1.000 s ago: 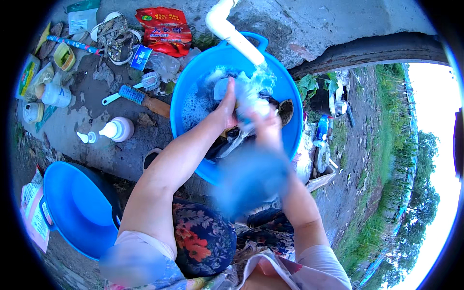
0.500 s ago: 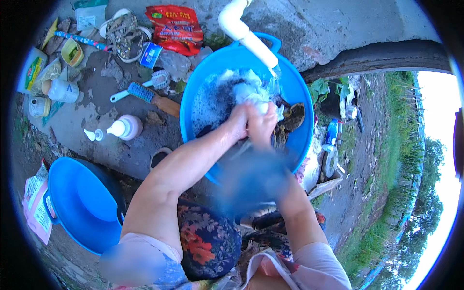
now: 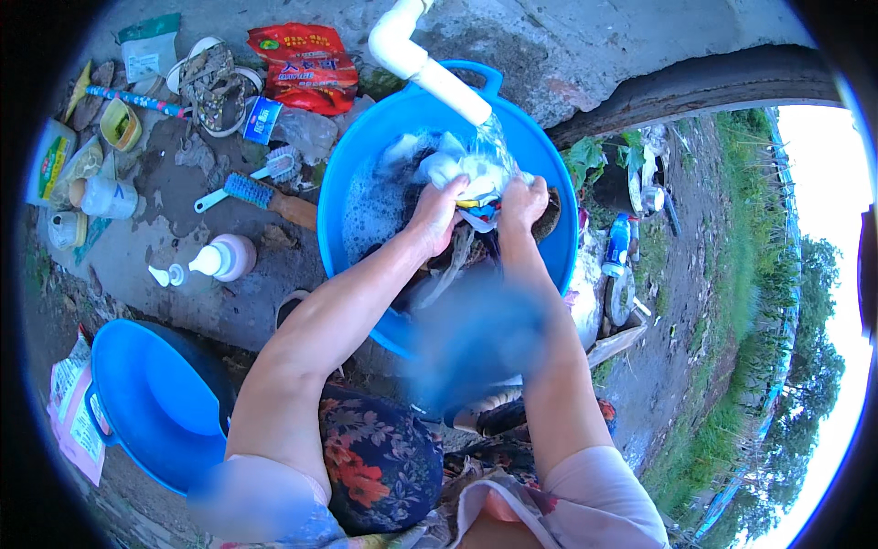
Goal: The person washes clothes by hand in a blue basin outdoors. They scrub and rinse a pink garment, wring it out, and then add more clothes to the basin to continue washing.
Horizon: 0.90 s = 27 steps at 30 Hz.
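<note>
A large blue basin [image 3: 337, 206] holds sudsy water and soaked, dark laundry. Over it, a wet white cloth [image 3: 476, 174] with yellow, blue and red patches is stretched between my two hands. The fingers of my left hand [image 3: 439, 215] are closed on its left side. My right hand [image 3: 523, 203] grips the right side, near the basin's right wall. From a white pipe [image 3: 439, 87] above, water [image 3: 494, 137] pours onto the cloth. A blurred patch covers part of the basin's near edge and my right forearm.
Lower left stands a second blue basin [image 3: 155, 384]. Left of the washing basin lie a blue-bristled brush [image 3: 247, 189], a pump bottle [image 3: 224, 258] and a red packet [image 3: 306, 69]. A blue-and-white container [image 3: 618, 242] is on the right. A concrete ledge [image 3: 585, 50] runs behind.
My hands, pressed together around the cloth before, are now apart with it spread between them. A fuller stream comes from the pipe. The whole view has shifted slightly.
</note>
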Each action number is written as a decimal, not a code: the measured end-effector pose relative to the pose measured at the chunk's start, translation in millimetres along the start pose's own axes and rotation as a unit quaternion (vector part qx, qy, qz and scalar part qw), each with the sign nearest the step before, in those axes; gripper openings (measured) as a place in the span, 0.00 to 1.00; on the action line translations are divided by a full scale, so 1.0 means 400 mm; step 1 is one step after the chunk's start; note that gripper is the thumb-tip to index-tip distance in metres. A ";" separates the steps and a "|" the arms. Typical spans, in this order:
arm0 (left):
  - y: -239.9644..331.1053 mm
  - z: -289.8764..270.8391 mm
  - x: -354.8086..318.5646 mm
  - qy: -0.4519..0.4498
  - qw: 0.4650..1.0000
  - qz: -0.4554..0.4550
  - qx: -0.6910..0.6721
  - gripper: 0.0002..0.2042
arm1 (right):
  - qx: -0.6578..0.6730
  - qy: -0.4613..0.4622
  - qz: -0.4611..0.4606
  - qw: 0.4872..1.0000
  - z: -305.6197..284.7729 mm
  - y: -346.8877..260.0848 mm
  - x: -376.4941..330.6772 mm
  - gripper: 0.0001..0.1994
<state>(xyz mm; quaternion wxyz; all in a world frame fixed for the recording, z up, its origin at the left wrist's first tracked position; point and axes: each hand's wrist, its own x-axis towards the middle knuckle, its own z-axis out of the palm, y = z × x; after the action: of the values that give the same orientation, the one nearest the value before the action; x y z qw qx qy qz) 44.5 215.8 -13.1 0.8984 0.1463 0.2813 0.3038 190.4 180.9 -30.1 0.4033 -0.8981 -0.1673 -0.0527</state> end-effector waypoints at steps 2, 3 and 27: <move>0.020 -0.020 0.020 -0.015 0.977 0.135 0.166 0.19 | 0.082 -0.106 0.039 0.990 -0.019 -0.009 -0.013 0.15; 0.029 -0.021 0.019 -0.023 0.944 0.202 0.261 0.20 | 0.173 -0.120 0.043 0.977 -0.025 -0.012 -0.022 0.16; 0.067 -0.091 -0.064 -0.071 0.593 0.136 0.790 0.34 | 0.129 -0.443 0.049 0.886 -0.020 0.077 -0.013 0.23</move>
<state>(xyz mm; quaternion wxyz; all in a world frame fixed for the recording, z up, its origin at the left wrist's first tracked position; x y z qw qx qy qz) -6.4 223.7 -20.0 0.3961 0.8566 0.3232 0.0703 196.3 154.7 -47.8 0.4012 -0.7754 -0.2894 0.3924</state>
